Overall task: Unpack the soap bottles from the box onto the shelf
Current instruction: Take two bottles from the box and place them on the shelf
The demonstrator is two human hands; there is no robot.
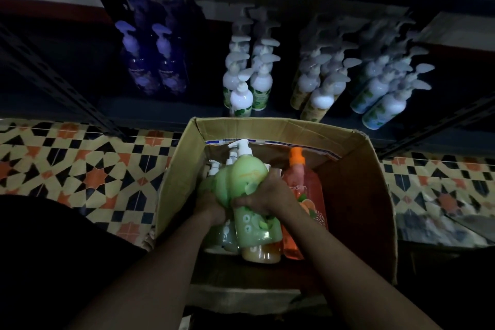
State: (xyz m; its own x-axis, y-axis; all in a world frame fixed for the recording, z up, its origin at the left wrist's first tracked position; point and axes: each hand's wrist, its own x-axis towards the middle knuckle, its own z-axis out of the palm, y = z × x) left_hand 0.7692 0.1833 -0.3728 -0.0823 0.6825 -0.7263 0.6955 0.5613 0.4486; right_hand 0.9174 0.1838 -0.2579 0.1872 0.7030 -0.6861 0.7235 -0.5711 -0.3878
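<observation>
An open cardboard box (356,195) stands on the floor in front of a low dark shelf (192,107). Inside it, both my hands are down among the soap bottles. My right hand (265,197) grips a green pump bottle (254,225) round its middle. My left hand (210,207) holds another green bottle (219,182) beside it; its fingers are partly hidden. An orange bottle (305,195) with an orange cap lies at the right of the box. A yellowish bottle (261,254) lies underneath.
On the shelf stand two purple pump bottles (155,67) at the left, white pump bottles (246,80) in the middle and several more white ones (375,83) at the right. Patterned tiles (80,169) cover the floor on both sides of the box.
</observation>
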